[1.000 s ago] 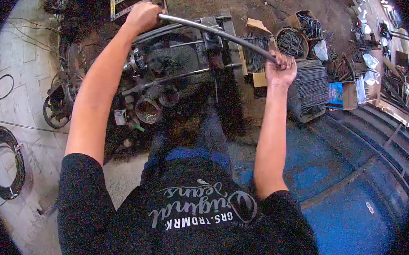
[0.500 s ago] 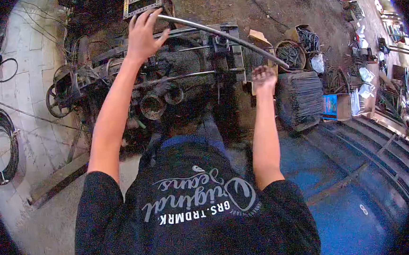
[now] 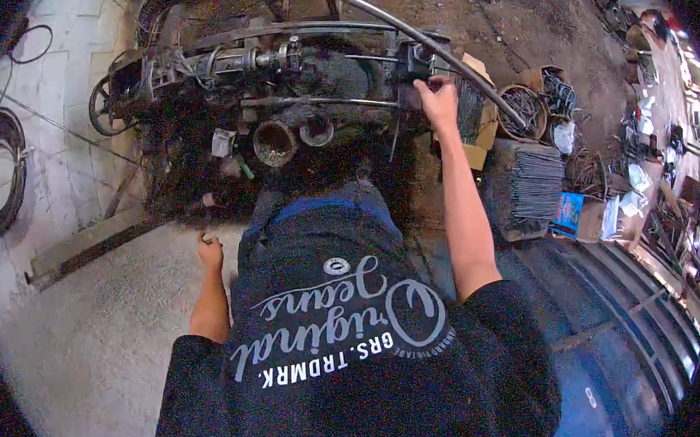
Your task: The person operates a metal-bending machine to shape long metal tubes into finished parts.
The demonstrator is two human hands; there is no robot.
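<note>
My right hand [image 3: 441,105] is at the right end of a dark metal machine [image 3: 324,78], beside its black block [image 3: 414,60]. Its thumb and fingers are curled; what lies between them is too small to make out. Low on the left, away from the machine, my left hand [image 3: 210,251] hangs over the grey floor with bent fingers and nothing visible in it. A long, slightly bent metal bar [image 3: 401,26] slants above the right hand, its lower end near a round container [image 3: 523,111] of metal pieces. Neither hand appears to hold this bar.
Stacked dark rods [image 3: 538,177] stand to the right, beside a blue box [image 3: 567,213]. Coiled black cable [image 3: 14,173] lies on the left. A metal beam [image 3: 92,240] rests on the floor. Blue ribbed sheet metal [image 3: 567,309] spreads at the lower right. Two open pipe ends [image 3: 274,142] face me.
My left hand has left the bar's upper end and dropped to my left side. My right hand has moved up to the machine's end, its fingers now curled. The view has shifted.
</note>
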